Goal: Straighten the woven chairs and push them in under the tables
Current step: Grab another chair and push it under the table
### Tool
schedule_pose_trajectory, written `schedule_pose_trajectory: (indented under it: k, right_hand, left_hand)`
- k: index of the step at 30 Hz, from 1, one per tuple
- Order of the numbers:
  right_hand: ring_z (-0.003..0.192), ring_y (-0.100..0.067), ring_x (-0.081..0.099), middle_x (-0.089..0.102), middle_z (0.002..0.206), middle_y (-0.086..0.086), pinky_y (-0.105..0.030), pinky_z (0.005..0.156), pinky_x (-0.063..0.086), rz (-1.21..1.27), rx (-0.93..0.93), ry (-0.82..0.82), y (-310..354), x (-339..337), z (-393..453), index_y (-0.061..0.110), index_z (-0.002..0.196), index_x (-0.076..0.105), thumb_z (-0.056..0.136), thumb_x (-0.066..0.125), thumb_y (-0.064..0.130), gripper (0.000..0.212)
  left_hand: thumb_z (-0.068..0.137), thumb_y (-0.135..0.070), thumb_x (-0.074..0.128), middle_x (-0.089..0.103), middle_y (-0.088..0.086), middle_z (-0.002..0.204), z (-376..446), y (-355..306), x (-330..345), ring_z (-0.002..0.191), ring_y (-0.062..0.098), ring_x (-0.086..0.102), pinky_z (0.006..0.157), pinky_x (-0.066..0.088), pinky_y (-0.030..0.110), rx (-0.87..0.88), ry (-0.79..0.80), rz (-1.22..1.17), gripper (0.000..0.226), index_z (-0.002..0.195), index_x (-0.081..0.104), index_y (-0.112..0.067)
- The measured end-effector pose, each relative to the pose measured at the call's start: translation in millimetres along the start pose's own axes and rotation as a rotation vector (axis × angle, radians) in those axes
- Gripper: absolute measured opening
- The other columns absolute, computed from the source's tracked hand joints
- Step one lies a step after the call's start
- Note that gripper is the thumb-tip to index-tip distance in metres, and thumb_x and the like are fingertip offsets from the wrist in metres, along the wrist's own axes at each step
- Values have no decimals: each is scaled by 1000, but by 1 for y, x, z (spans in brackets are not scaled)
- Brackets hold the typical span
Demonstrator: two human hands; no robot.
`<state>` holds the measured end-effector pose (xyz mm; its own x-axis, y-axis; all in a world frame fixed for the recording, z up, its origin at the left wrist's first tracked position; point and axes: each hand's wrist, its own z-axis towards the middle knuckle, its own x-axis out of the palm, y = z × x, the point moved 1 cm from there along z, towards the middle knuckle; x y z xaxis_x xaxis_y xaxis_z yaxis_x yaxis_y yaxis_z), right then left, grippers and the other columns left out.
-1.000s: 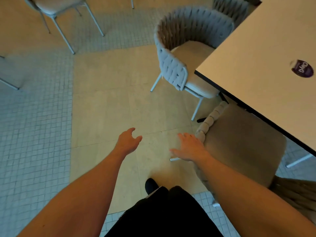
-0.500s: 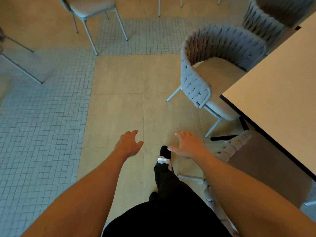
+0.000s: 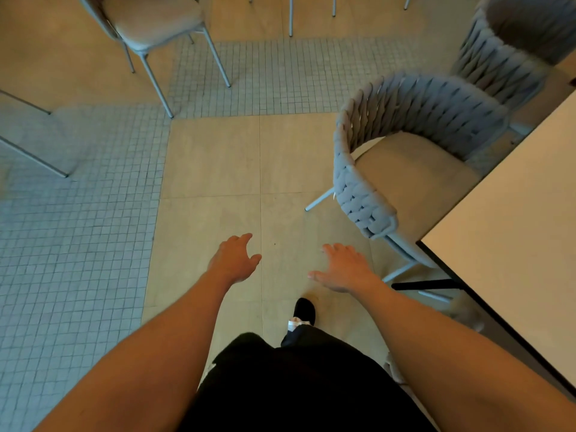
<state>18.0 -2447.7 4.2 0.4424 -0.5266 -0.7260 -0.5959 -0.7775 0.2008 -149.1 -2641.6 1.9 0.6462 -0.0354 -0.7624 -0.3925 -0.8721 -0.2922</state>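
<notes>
A grey woven chair (image 3: 367,194) with a beige seat stands at the right, turned at an angle, its seat partly under the corner of the pale table (image 3: 511,232). A second woven chair (image 3: 505,57) stands behind it at the top right. My left hand (image 3: 233,260) and my right hand (image 3: 343,269) hover over the floor tiles with fingers spread and nothing in them. The right hand is a short way below and left of the near chair's armrest, not touching it.
Another chair with a beige seat and thin metal legs (image 3: 156,23) stands at the top left. More metal legs (image 3: 31,151) cross the far left. My black shoe (image 3: 304,310) is on the beige tiles between the hands. Grey mosaic floor lies to the left.
The view has moved forward and left. The chair my right hand touched a second ago has dropped out of sight behind me, and the angled woven chair is now closer.
</notes>
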Motion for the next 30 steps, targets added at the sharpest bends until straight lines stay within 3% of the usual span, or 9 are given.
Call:
schedule_pose_trajectory:
  k: [14, 30]
  right_hand:
    - [141, -34, 36, 39, 155, -8, -50, 114, 33, 1, 51, -20, 44, -105, 129, 20, 156, 30, 92, 52, 69, 83]
    - [143, -34, 33, 37, 158, -9, -50, 114, 32, 230, 238, -67, 128, -217, 262, 22, 155, 32, 92, 54, 69, 82]
  left_hand:
    - [98, -43, 56, 36, 11, 158, 156, -6, -116, 144, 32, 33, 114, 36, 48, 90, 8, 45, 69, 157, 27, -22]
    - [100, -43, 53, 37, 11, 156, 337, -1, -277, 142, 34, 35, 111, 37, 48, 300, 111, 289, 68, 158, 26, -21]
